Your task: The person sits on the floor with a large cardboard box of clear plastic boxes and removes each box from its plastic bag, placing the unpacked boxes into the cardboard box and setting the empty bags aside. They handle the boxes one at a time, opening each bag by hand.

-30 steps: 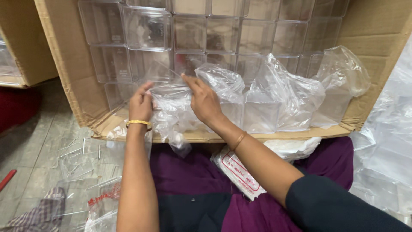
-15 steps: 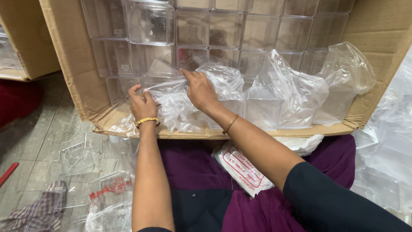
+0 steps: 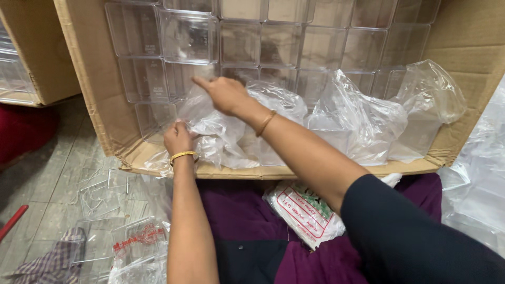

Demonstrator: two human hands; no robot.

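A large cardboard box (image 3: 89, 94) lies open toward me, lined with rows of clear plastic containers (image 3: 189, 37). Several bagged containers sit along its front edge. My left hand (image 3: 178, 138) pinches the crumpled clear plastic bag (image 3: 221, 134) at its lower left. My right hand (image 3: 223, 94) rests on top of the same bag with fingers pointing left, pressing the plastic. Both wrists carry gold bangles.
More bagged containers (image 3: 363, 126) fill the box's right side. A packet of plastic bags with red print (image 3: 305, 210) lies on my purple lap. Loose clear lids and bags (image 3: 121, 210) litter the tiled floor at left. Another cardboard box (image 3: 37, 68) stands at far left.
Both hands have shifted slightly left along the bag. My right hand has stretched its fingers further toward the left side of the box.
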